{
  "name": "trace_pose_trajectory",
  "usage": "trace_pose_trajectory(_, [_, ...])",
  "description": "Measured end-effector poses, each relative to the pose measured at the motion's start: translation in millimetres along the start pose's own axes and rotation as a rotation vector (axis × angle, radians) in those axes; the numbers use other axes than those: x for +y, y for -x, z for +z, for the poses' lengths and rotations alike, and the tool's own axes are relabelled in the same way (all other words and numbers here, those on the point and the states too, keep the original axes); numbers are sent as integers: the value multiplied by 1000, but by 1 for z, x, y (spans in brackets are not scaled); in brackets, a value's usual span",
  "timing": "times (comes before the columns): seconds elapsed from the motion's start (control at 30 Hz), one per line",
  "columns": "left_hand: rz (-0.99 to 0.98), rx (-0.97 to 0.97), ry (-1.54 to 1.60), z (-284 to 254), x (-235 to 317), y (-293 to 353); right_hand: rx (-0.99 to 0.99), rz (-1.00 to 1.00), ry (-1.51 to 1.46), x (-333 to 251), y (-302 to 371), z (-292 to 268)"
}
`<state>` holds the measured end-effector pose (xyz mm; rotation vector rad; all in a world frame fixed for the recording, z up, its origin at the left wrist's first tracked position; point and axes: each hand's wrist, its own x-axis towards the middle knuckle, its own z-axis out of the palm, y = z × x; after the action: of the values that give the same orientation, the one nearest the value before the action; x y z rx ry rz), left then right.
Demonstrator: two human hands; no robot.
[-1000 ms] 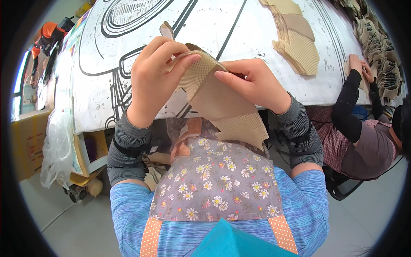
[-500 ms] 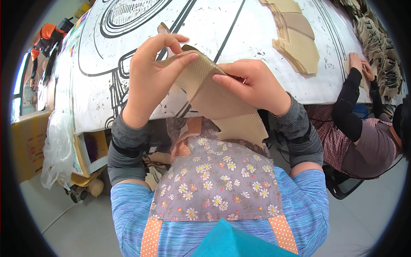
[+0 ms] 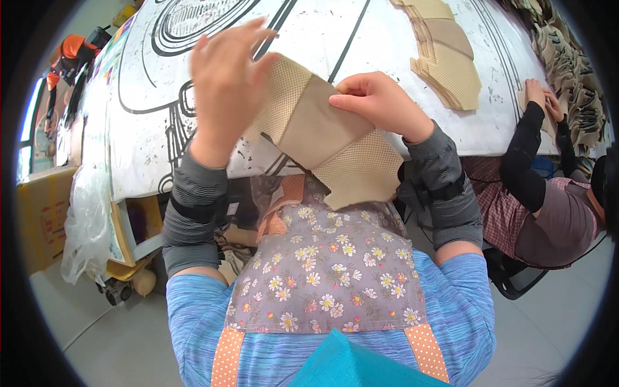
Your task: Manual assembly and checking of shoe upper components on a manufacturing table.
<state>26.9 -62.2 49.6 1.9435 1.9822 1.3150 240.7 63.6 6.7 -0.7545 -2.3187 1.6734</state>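
A tan fabric panel (image 3: 325, 122) hangs over the table's near edge, with mesh at both ends and a smooth band across the middle. My right hand (image 3: 383, 106) pinches its upper right edge between thumb and fingers. Blurred by motion, my left hand (image 3: 229, 84) is raised at the panel's left end, its thumb and fingers apart. Whether the left thumb touches the mesh cannot be made out. Farther off on the table, to the right, lies a stack of similar tan panels (image 3: 445, 61).
The table's white cover (image 3: 367, 58) has black line drawings. At the right, a co-worker's hands (image 3: 545, 100) rest near heaped tan pieces (image 3: 567, 71). A clear plastic bag (image 3: 90, 219) hangs at the left beside a cardboard box (image 3: 48, 219).
My left hand has let go of the folded upper end and lifted up and left. The panel has opened out flatter, its face turned toward me. My right hand keeps its pinch.
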Motion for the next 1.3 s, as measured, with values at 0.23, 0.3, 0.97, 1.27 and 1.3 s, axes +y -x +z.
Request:
trace_pose_trajectory(0.23, [458,-613,-349,29,3,67,33,92,111,17,-11,0])
trace_pose_trajectory(0.3, [402,-643,-367,15,6,80,53,78,137,16,-12,3])
trace_pose_trajectory(0.97, [189,-346,247,17,13,129,161,-249,411,-17,-19,9])
trace_pose_trajectory(1.27, [299,-322,223,21,5,135,-56,-135,380,-41,-41,46])
trace_pose_trajectory(1.3, [293,-316,223,23,4,137,-63,-136,382,-40,-40,44])
